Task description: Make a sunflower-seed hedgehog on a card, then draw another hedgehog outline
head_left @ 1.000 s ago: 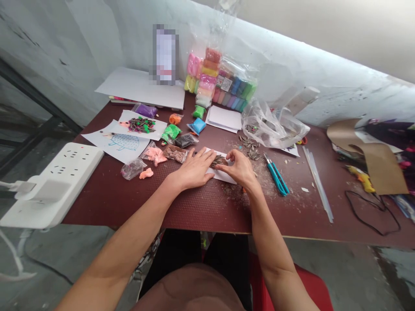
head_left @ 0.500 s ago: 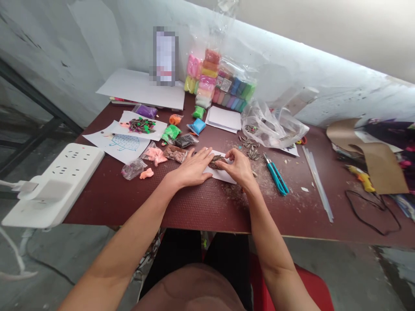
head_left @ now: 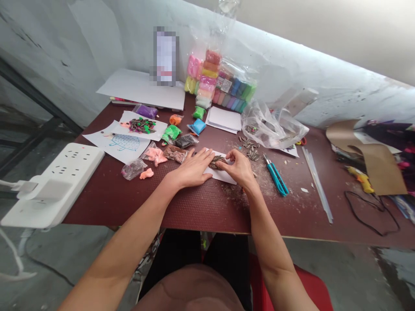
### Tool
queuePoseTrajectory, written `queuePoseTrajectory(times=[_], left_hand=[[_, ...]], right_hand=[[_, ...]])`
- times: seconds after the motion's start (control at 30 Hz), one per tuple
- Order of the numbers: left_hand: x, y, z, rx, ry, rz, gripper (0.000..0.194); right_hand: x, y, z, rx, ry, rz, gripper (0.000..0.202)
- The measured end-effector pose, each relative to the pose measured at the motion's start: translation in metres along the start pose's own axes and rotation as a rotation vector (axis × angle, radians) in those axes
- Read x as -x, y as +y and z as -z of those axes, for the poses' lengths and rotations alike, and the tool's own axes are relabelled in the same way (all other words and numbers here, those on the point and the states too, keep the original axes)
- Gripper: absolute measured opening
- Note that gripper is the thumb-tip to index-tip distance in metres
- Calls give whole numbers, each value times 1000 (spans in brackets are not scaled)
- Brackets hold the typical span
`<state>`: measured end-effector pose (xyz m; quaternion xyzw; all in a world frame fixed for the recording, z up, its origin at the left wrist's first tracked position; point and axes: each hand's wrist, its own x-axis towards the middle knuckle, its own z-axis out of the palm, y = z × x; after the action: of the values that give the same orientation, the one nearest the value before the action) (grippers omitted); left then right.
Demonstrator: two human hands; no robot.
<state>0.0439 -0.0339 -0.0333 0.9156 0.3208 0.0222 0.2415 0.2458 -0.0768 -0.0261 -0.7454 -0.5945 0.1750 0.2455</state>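
My left hand (head_left: 193, 170) lies flat, fingers stretched out, across the left part of a small white sheet of paper (head_left: 226, 176). On that sheet is a cluster of striped sunflower seeds (head_left: 215, 162), partly covered by my hands. My right hand (head_left: 239, 167) bends over the right side of the cluster, its thumb and fingers closed in a pinch at a sunflower seed that is mostly hidden. Loose sunflower seeds (head_left: 252, 153) lie on the table just beyond my right hand.
A teal utility knife (head_left: 276, 175) and clear glue sticks (head_left: 317, 183) lie to the right, with a yellow glue gun (head_left: 360, 179) farther off. Clay packets (head_left: 197, 126), a hedgehog drawing (head_left: 125, 142) and a seed-covered figure (head_left: 141, 125) are left and behind. A power strip (head_left: 55, 185) stands at the left edge.
Almost nothing differs. Both hands keep their places at the paper and the seed cluster; the view has shifted very slightly.
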Motion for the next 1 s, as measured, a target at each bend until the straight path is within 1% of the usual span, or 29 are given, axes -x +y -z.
queuePoseTrajectory(times=[0.1,0.17,0.3,0.43,0.53,0.63,0.73,0.8,0.9,1.0], left_hand=[[0,2,3,12,-18,24,77],[1,3,5,8,-35,39,78],[1,2,3,4,-14,25,74],[-1,0,-3,2,67,26,63],[-4,0,-7,-1,144,42,59],[-7,2,-8,-7,187,35,57],[-8,2,-8,-17,202,23,59],[-8,2,-8,-24,200,27,58],[-6,3,-6,-29,193,40,53],[-4,5,-4,-27,204,50,50]], right_hand=[[-4,8,7,-26,67,-22,20],[-7,19,14,-6,134,-70,15],[-11,44,24,152,244,-158,20],[-14,57,23,269,255,-177,24],[-17,57,20,302,267,-168,28],[-19,55,19,354,277,-199,31],[-20,55,20,385,274,-235,25],[-20,56,21,383,265,-232,21],[-20,56,24,371,264,-204,22],[-18,52,26,322,295,-169,24]])
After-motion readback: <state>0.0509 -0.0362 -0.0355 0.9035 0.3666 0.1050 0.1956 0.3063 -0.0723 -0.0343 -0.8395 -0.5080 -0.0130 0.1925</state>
